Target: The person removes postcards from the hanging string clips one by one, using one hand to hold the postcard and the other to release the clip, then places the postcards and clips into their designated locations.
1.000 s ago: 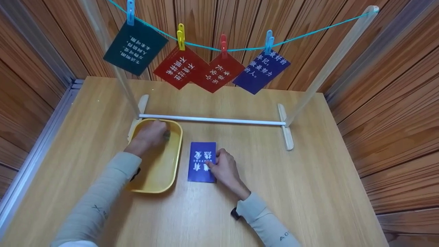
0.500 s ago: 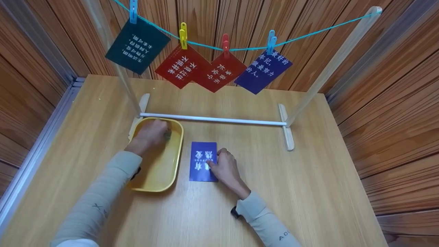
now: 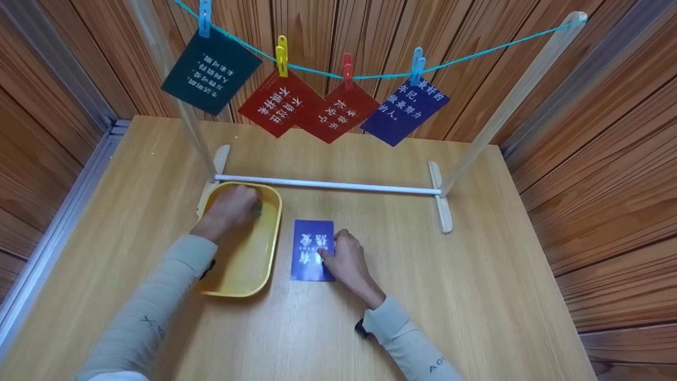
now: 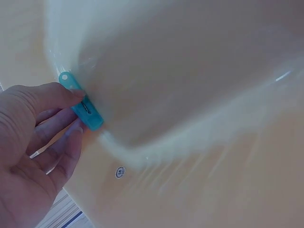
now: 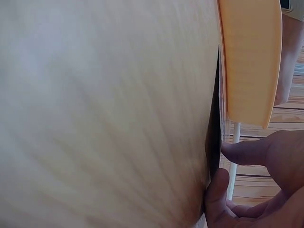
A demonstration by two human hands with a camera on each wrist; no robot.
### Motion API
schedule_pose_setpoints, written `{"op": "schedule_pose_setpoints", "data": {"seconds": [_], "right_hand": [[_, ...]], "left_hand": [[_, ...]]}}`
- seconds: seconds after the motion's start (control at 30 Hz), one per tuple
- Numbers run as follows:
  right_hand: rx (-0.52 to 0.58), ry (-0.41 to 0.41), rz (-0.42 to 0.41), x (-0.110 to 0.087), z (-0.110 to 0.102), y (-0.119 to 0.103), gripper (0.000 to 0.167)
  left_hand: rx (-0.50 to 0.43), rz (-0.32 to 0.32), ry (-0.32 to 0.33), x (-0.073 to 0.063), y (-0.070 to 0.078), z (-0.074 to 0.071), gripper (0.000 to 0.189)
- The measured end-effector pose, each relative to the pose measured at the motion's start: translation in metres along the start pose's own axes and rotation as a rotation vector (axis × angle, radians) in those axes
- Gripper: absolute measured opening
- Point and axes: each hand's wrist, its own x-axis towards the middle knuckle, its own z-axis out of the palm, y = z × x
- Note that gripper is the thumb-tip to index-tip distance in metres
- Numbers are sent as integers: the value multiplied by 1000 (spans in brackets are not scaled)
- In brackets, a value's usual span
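Observation:
Inside the yellow plastic basin (image 3: 246, 267), my left hand (image 3: 230, 209) pinches a teal clothespin (image 4: 81, 102) between thumb and fingers. In the left wrist view the thumb lies on top of the clothespin, close to the basin's wall. My right hand (image 3: 350, 263) pinches the right edge of a blue card (image 3: 309, 264) with white writing, its thumb on the upper face. That card lies on the table to the right of the basin. From the right wrist camera the card (image 5: 214, 128) appears edge-on, slightly raised off the tabletop, with thumb and a finger on either side.
A turquoise cord (image 3: 492, 52) spans two wooden posts. Clothespins hold a dark green card (image 3: 211, 71), two red cards (image 3: 277, 108) and a blue card (image 3: 406, 111) on it. A white rod (image 3: 328, 185) joins the stand's feet behind the basin. Wood-panelled walls surround the table.

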Motion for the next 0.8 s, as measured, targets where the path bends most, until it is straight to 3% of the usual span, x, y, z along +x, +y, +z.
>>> {"op": "schedule_pose_setpoints", "data": {"seconds": [0.27, 0.47, 0.67, 0.8], "right_hand": [[-39, 29, -38, 1, -2, 0, 43], [-19, 19, -46, 0, -4, 2, 43], [27, -24, -25, -1, -5, 4, 45], [32, -2, -24, -1, -9, 5, 45]], "left_hand": [[-14, 47, 59, 3, -1, 0, 8], [-65, 30, 23, 2, -3, -3, 7], [-73, 31, 28, -2, -3, -7, 7], [-64, 31, 26, -3, 0, -12, 9]]}}
